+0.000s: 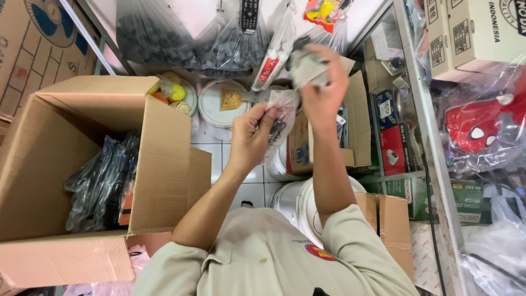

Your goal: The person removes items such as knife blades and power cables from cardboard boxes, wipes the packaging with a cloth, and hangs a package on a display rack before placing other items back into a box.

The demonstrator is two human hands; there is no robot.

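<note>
Two hands up at chest height over the floor, both on one small clear bag (282, 112) of dark bits. Largest first:

- Open carton (82, 164) on the person's left, flaps up, with a pile of plastic-wrapped dark goods (101, 181) inside. Well apart from the hands.
- White buckets (307, 203) on the tiled floor right under the forearms, a smaller box (350, 126) behind them.
- Shelf (422, 109) on the right with boxed goods.
- Hanging bags (159, 33) of dark parts at the top.
- Left hand (252, 134): closed, pinching the bag's lower part, thumb on the near face, fingers behind.
- Right hand (323, 87): closed on the bag's top, also wrapped round a grey crumpled piece (307, 68). Can't tell if that's part of the same bag or a second one.

Handling, my read: light, thin film, limp, no shape of its own. The load sags to the bottom and shifts. Film looks slick, so a pinch on a single layer could creep. Contents look hard and small, not fragile; the film is the weak point and could tear or split at a seam. Best hold: gathered neck in one hand, other hand cupped under the sagging bottom.
</note>
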